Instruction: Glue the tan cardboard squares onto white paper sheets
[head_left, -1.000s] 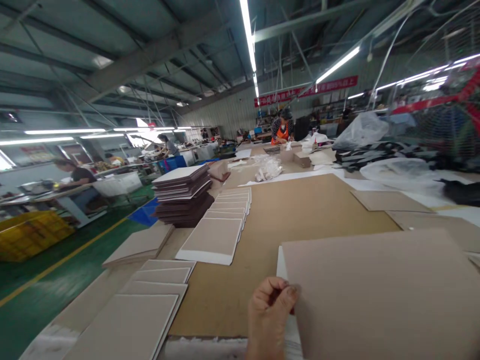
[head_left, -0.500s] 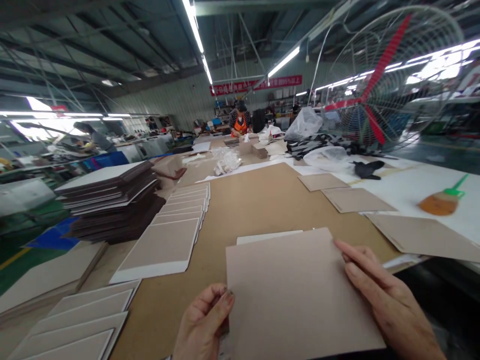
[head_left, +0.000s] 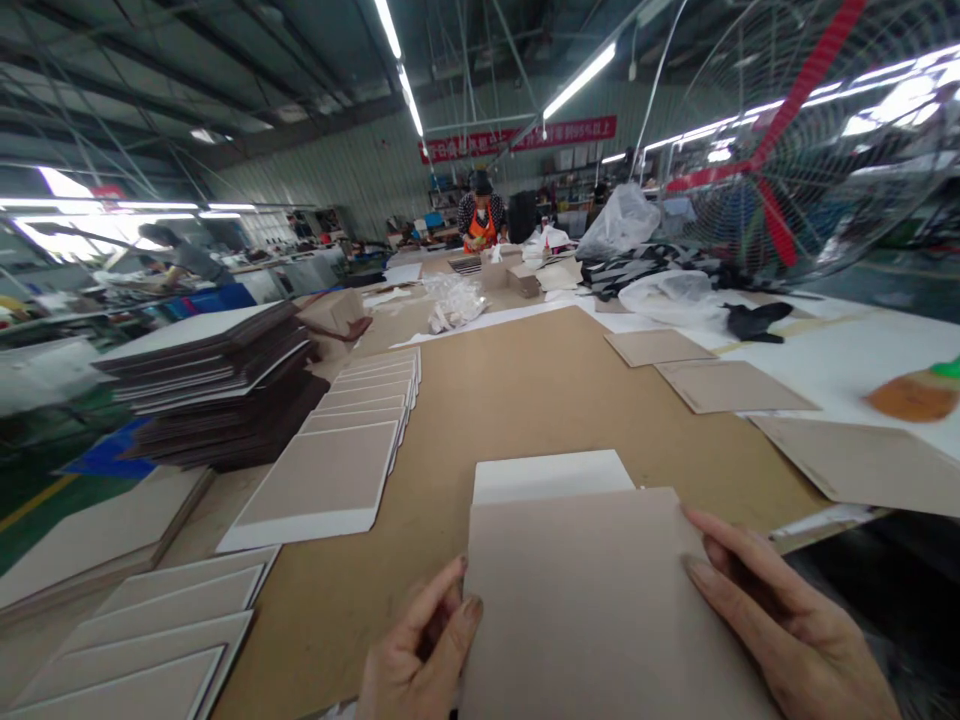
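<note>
A flat beige board (head_left: 585, 600) is held by its two side edges between my hands, low over the tan worktop. My left hand (head_left: 420, 645) pinches the left edge between thumb and fingers. Along the right edge, my right hand (head_left: 780, 600) grips with its thumb on top and forefinger at the upper corner. Just beyond the board's far edge, part of a white sheet (head_left: 551, 476) shows on the worktop; the board hides the rest of it.
Overlapping beige panels with white borders (head_left: 315, 480) lie to the left, with more panels (head_left: 150, 640) nearer. A tall stack of dark sheets (head_left: 217, 370) stands behind. Loose beige boards (head_left: 735, 386), an amber glue bottle (head_left: 911, 397) and a caged fan (head_left: 787, 150) are at right. A person (head_left: 480, 215) works at the far end.
The board has come nearer and lower in both hands, and more of the white sheet shows beyond it. The view has shifted slightly.
</note>
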